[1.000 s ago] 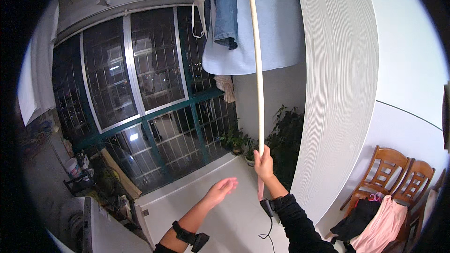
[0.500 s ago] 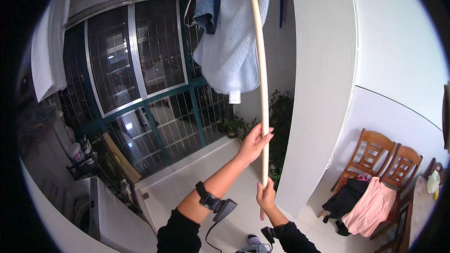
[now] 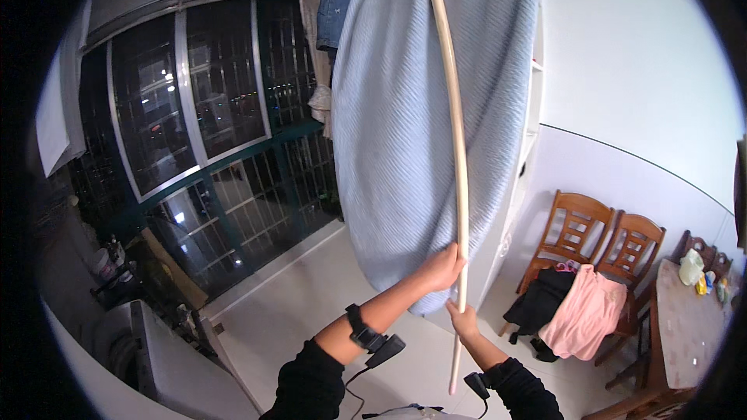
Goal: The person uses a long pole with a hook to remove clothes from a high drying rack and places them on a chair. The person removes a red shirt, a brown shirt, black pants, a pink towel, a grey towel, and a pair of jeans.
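Dark barred windows [image 3: 156,101] stand at 10 o'clock, beyond a pale pole [image 3: 459,155] just off centre toward 3.

Fingers of the left hand [image 3: 440,269] curl closed around the pole; just below, toward 5 o'clock, the right hand [image 3: 467,325] wraps it too. Its long axis runs nearly 12 to 6, slightly bowed, the upper end leaving view at 12, across a blue blanket [image 3: 397,124]. This blanket seems already up and spread, the pole not yet set down; whether its tip bears anything cannot be told. Clothes [image 3: 587,311] drape over chairs [image 3: 576,225] at 4 o'clock.
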The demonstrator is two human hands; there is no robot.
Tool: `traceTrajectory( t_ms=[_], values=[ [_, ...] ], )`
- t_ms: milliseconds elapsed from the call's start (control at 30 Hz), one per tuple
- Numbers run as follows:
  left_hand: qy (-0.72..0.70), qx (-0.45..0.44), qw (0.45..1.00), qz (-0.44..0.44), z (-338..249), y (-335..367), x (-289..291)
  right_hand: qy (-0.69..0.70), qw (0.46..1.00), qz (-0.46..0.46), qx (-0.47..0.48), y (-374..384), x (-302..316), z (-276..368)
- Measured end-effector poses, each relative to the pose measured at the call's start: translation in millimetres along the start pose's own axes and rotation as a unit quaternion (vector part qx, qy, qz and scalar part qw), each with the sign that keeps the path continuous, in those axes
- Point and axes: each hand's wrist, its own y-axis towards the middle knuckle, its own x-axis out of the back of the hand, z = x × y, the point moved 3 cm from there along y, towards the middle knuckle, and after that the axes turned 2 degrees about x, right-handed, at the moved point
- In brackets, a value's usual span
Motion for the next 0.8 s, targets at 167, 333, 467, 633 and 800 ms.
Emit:
traceTrajectory(
  t_ms=[167, 333, 467, 633, 800],
  values=[
    [-0.072, -0.232, 0.917, -0.318, -21, -10, 46, -0.087, 0.986, -0.144, -0.014, -30, 124, -20],
    [-0.120, 0.030, 0.896, -0.426, 12, 47, 23, -0.054, 0.985, -0.160, -0.019, -83, 238, -43],
    [-0.006, 0.121, 0.843, -0.524, 9, 61, -16, -0.110, 0.975, -0.193, -0.015, -130, 308, -48],
    [0.072, -0.112, 0.703, -0.698, -41, 11, -11, -0.011, 0.966, -0.259, 0.001, -186, 395, -44],
    [-0.073, -0.091, 0.783, -0.610, -37, 17, -7, -0.007, 0.960, -0.278, -0.031, -236, 448, -30]
  ],
)
